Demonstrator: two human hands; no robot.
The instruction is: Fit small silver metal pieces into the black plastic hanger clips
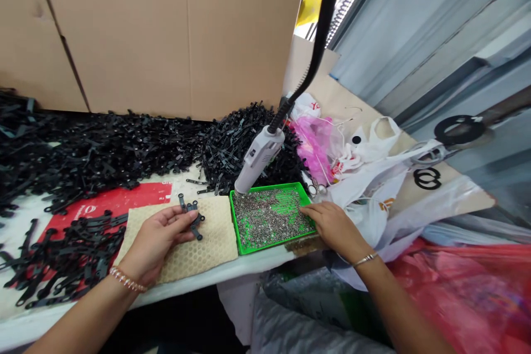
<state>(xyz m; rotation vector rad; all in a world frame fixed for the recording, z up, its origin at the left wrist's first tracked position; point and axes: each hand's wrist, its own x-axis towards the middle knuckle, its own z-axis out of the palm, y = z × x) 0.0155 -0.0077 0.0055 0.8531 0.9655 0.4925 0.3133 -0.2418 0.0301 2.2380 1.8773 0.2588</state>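
Observation:
My left hand (160, 240) is closed around a few small black strip-like plastic parts (194, 218) with round ends, above a beige honeycomb-textured pad (215, 235). At the right side of a shallow green tray (269, 245), my right hand (334, 227) has its fingers drawn together. Its fingertips reach over the rim beside many small metal screws (265, 218); whatever they pinch is hidden. A white electric screwdriver (260, 157) hangs on a black cable, its lower end at the tray's back left corner.
Heaps of black parts (136, 146) line the back against cardboard (136, 33). A looser pile (74, 260) lies at left, partly over a red sheet (145, 194). Pink (315, 144) and white plastic bags (373, 177) crowd the right, with red plastic (464, 293) lower down.

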